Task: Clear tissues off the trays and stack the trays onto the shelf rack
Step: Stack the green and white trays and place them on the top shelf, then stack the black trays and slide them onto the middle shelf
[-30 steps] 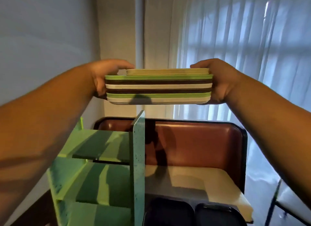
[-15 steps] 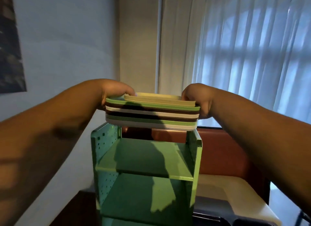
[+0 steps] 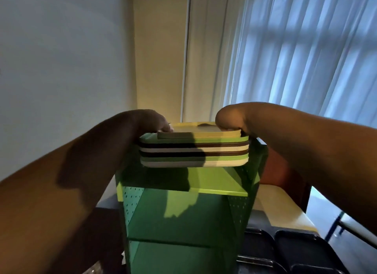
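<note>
Stack of trays (image 3: 193,151) held at mid-frame, just above the top shelf of the green shelf rack (image 3: 183,212); whether the bottom tray touches the shelf cannot be told. Bands of green, brown, white and grey down the stack's near edge, with a smaller pale yellow tray on top.

Left hand (image 3: 151,121) clasping the stack's left end, fingers curled over the upper rim. Right hand (image 3: 230,116) clasping the right end, thumb lying over the top tray, the other fingers hidden behind the stack.

Compared with half a second ago: stack lower against the rack, now down between the perforated side panels at the top rather than above them. Rack drawn nearer and larger, filling the lower centre. Both grips unchanged. Dark picture at the left edge gone from view. A second ago: stack held high, well above the rack, seen flat-on against the curtain.

Lower right of the frame: two dark trays (image 3: 285,251) lying side by side on a surface beside the rack. Behind them a pale table top (image 3: 279,208) and a reddish-brown seat back (image 3: 279,171). Upper right: pleated curtain (image 3: 306,49) with daylight behind. Left: plain wall (image 3: 61,59).
</note>
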